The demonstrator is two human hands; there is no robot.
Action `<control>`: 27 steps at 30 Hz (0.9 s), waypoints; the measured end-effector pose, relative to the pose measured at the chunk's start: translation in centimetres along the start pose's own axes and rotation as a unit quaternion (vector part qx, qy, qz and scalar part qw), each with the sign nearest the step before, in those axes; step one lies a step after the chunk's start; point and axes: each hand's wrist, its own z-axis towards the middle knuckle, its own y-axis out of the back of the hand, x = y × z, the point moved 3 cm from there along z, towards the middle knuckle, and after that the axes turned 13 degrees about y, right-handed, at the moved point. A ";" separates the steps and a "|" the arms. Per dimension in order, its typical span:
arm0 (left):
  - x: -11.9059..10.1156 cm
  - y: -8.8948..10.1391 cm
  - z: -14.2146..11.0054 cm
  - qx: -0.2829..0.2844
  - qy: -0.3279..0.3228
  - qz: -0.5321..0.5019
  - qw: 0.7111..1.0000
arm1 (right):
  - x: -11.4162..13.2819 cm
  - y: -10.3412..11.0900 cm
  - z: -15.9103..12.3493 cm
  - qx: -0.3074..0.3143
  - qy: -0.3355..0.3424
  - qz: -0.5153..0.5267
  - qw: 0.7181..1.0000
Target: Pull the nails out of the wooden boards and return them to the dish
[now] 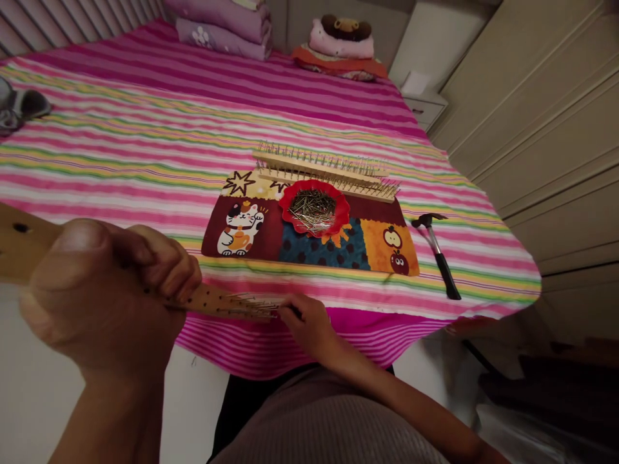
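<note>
My left hand (104,290) is closed around a long wooden strip (213,301) with drilled holes, held up close to the camera. Thin nails stick out of the strip near its right end. My right hand (307,322) pinches at those nails, fingers pressed together at the strip's tip. On the bed lie two more wooden strips (324,169) studded with rows of nails. In front of them a red dish (338,205) holds a heap of loose nails (313,209), resting on a patchwork cloth (242,229) with a cat picture.
A black-handled hammer (438,254) lies on the striped bedspread (145,142) to the right of the cloth. Folded bedding (227,26) and a plush toy (345,29) sit at the far side. Wardrobe doors (546,116) stand at right, a nightstand (425,103) behind.
</note>
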 end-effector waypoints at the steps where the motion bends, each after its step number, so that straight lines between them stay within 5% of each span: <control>1: 0.0 0.0 0.0 0.002 -0.005 -0.005 1.000 | 0.0 0.2 0.0 -0.011 0.013 -0.005 1.000; 5: -0.1 -0.1 0.2 -0.010 -0.016 0.006 1.000 | -0.8 1.4 0.2 -0.056 0.041 -0.035 0.997; 9: 0.0 0.0 0.1 -0.008 -0.010 0.015 1.000 | -1.3 1.7 0.2 -0.005 0.030 -0.068 0.997; 16: -0.1 -0.3 -0.6 0.011 -0.027 0.022 0.999 | 1.7 0.8 0.8 0.038 0.064 -0.006 0.997; 27: -0.1 0.1 -0.3 0.009 -0.013 0.014 1.000 | 1.8 0.5 0.9 0.053 0.038 -0.029 0.997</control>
